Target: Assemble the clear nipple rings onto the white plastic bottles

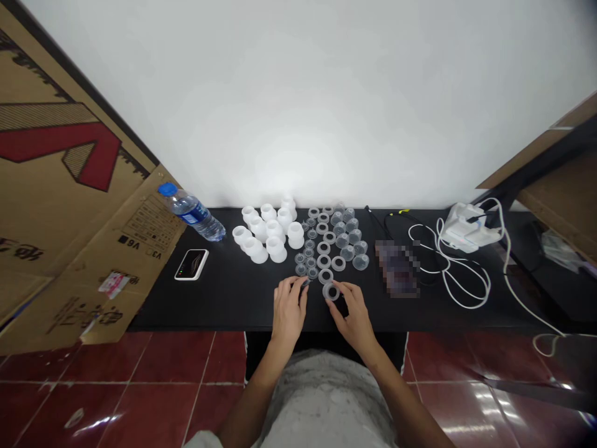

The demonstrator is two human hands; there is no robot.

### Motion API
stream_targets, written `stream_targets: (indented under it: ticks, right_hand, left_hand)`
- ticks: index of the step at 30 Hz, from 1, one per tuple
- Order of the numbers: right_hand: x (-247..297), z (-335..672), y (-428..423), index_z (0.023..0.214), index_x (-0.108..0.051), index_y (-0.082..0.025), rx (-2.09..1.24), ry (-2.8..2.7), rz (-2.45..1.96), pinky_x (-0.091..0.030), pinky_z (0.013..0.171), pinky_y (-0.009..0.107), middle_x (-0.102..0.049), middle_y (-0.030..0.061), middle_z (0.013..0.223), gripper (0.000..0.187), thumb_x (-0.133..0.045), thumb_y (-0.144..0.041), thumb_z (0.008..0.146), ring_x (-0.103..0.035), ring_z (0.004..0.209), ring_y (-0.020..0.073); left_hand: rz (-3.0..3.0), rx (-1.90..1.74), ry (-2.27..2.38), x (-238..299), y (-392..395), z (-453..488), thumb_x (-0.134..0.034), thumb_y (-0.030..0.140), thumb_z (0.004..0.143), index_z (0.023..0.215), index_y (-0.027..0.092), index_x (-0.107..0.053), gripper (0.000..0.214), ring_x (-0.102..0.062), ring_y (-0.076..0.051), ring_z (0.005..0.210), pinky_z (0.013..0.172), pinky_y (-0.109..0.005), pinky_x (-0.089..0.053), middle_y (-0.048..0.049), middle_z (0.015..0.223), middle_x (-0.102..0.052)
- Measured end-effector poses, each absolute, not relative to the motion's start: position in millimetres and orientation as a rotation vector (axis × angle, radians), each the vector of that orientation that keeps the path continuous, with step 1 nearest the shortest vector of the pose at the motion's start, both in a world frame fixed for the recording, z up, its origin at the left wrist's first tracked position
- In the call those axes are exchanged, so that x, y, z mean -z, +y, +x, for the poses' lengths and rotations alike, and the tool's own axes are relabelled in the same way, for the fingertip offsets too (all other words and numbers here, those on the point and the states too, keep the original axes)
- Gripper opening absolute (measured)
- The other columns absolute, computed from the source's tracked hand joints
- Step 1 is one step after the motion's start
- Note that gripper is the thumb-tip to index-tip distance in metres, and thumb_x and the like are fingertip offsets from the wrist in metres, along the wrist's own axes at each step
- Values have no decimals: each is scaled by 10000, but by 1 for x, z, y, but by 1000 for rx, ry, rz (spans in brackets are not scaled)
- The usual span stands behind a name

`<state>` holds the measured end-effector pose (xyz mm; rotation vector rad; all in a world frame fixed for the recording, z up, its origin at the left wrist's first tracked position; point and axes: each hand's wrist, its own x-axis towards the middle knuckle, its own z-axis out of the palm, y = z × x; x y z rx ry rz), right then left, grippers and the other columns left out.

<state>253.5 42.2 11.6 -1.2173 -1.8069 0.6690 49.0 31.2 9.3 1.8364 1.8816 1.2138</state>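
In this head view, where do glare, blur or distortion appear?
In the head view, glossy red floor tiles show white glare streaks; the white wall has a soft bright patch; a rectangular object on the black table is pixelated; the wide lens bends the brown cardboard sheet; the bare left hand and right hand look fairly sharp.

translucent plastic cups (347,253), matt black tabletop (224,298), corrugated cardboard (60,211); glossy red floor tiles (153,367)

Water bottle (193,214) and phone (191,264) at left of table (224,305), plastic cups (333,239) centre, charger (466,227) and cables (466,305) right
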Motion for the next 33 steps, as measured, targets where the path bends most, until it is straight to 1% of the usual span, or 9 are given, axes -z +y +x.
stream_targets:
  ticks: [4,9,16,18,20,22,26,29,33]
  right_hand:
    - [-12,255,45,1470,-670,-335,-705,-1728,-1192,-627,964,494,-687,128,1269,438,-723,-372,1037,-681,1113,318]
    - [-15,259,43,1471,-667,-330,-752,-1677,-1121,-624,847,440,-719,104,1199,440,-718,-343,1034,-687,984,282]
    - [-16,260,41,1506,-665,-374,-829,-1711,-1078,-618,975,513,-761,97,1260,493,-745,-345,1020,-697,1079,318]
    - [-15,259,43,1506,-671,-386,-813,-1720,-1089,-613,1006,534,-763,95,1253,492,-750,-343,1022,-689,1112,327]
    - [-13,259,44,1501,-681,-392,-790,-1724,-1101,-626,990,525,-757,98,1226,489,-759,-349,1020,-688,1105,325]
    - [-12,259,45,1503,-685,-396,-769,-1723,-1102,-640,966,510,-750,99,1197,493,-763,-351,1018,-694,1083,318]
    - [-15,260,45,1531,-666,-403,-760,-1750,-1086,-634,984,516,-755,98,1213,515,-739,-333,1026,-703,1109,319]
    - [-16,259,44,1534,-664,-390,-801,-1775,-1056,-608,1015,536,-779,94,1258,492,-702,-314,1049,-707,1134,324]
    - [-13,258,46,1347,-790,-387,-859,-1655,-1033,-595,1004,546,-830,67,1216,308,-686,-312,1068,-742,1062,317]
  left_hand:
    - [1832,-1246,1887,-11,32,49,-584,328,1099,1256,270,-767,248,-671,-350,1207,1048,-544,-507,-138,1272,-722]
    - [1858,-1284,1678,-15,26,55,-575,293,1105,1312,280,-747,270,-695,-323,1293,1095,-524,-536,-126,1383,-730]
    - [1760,-1345,1471,-18,21,77,-631,222,1053,1194,267,-752,191,-749,-272,1212,1063,-459,-618,-110,1280,-760]
    - [1641,-1366,1426,-17,22,80,-668,228,1027,1231,259,-728,215,-777,-263,1128,1012,-449,-645,-106,1229,-774]
    - [1513,-1372,1351,-16,23,81,-696,226,1002,1330,252,-669,330,-795,-242,1048,973,-428,-659,-97,1179,-784]
    - [1484,-1371,1270,-16,24,81,-697,210,987,1375,244,-639,393,-790,-245,1095,991,-427,-655,-115,1245,-766]
    - [1702,-1319,1235,-18,24,79,-672,181,971,1375,260,-692,412,-697,-306,1330,1082,-479,-622,-152,1451,-672]
    - [1761,-1308,1332,-18,23,80,-684,208,992,1392,285,-714,409,-708,-308,1310,1106,-509,-611,-129,1392,-722]
    - [1748,-1372,1434,-14,21,84,-716,267,1014,1333,291,-761,323,-751,-298,1235,1096,-507,-624,-106,1313,-769]
